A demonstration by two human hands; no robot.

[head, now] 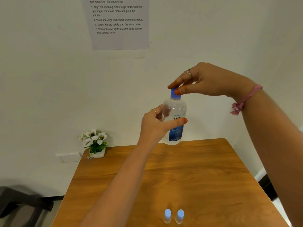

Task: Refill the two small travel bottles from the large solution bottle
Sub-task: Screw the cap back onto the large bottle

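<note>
A large clear solution bottle (175,110) with a blue label is lifted above the far edge of the wooden table (164,177). My left hand (155,125) grips its body from the left, thumb across the label. My right hand (203,81) comes from above and pinches the blue cap (173,95) between thumb and fingertips. Two small clear travel bottles with light blue caps stand upright side by side at the table's near edge, the left one (167,215) and the right one (180,216). Both have their caps on.
A small white pot of white flowers (95,142) stands at the table's far left corner. A printed instruction sheet (118,23) hangs on the white wall. A dark chair (21,200) sits at the lower left, beside the table.
</note>
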